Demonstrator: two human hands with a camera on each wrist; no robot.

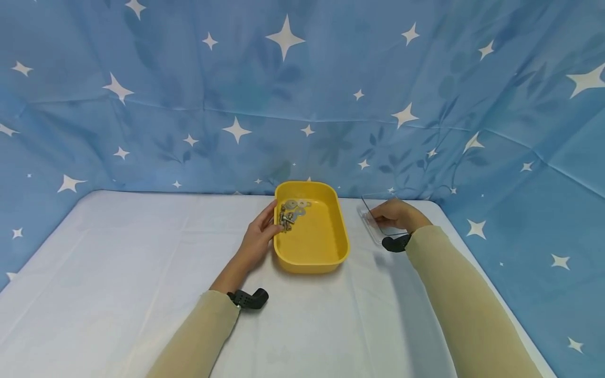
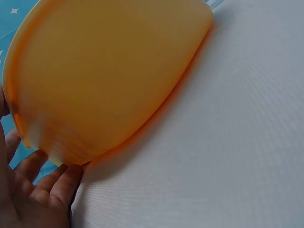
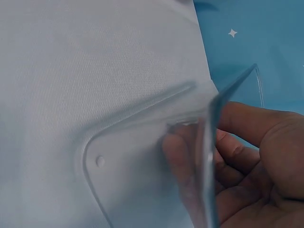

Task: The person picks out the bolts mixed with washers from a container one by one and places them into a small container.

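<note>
My left hand (image 1: 260,231) grips the left side of a yellow plastic tray (image 1: 326,226), thumb at the rim. Several metal washers (image 1: 291,204) and bolts (image 1: 285,220) lie bunched along the tray's left side. From the left wrist view I see the tray's underside (image 2: 109,76) over the cloth, with my fingertips at its edge; its contents are hidden there. My right hand (image 1: 394,214) pinches a clear plastic container (image 3: 209,156) by an upright wall, thumb on one side and fingers on the other. Its see-through, round-cornered part (image 3: 128,166) lies close over the table.
A white cloth (image 1: 142,247) covers the table. Behind and to the right hangs a blue curtain (image 1: 331,100) with white stars, meeting the table's back edge close beyond both hands. The clear container stands near the back right corner.
</note>
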